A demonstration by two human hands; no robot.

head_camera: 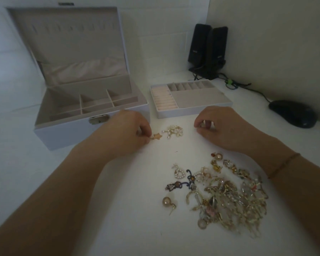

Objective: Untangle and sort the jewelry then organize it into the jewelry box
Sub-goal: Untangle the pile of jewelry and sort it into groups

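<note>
Jewelry point(227, 196): tangled heap at 5 o'clock on table point(118, 209); small flower cluster point(174, 131) set apart at 12 o'clock of centre. Left hand point(124, 132) pinching gold star charm point(157, 136) at fingertips, just left of cluster. Right hand point(220, 126) curled, fingertips nearly meeting; whether anything held, cannot tell.

Probably sorting like pieces. Best laid flat beside cluster without touching, hooks turned away so nothing re-snags; then loose pearl earrings lifted from heap's edge first, never tugged.

Box point(92, 115) at 10 o'clock, lid up, compartments seemingly bare. Tray point(192, 109) at 1 o'clock, ring rolls and slots, nothing visible inside.
</note>
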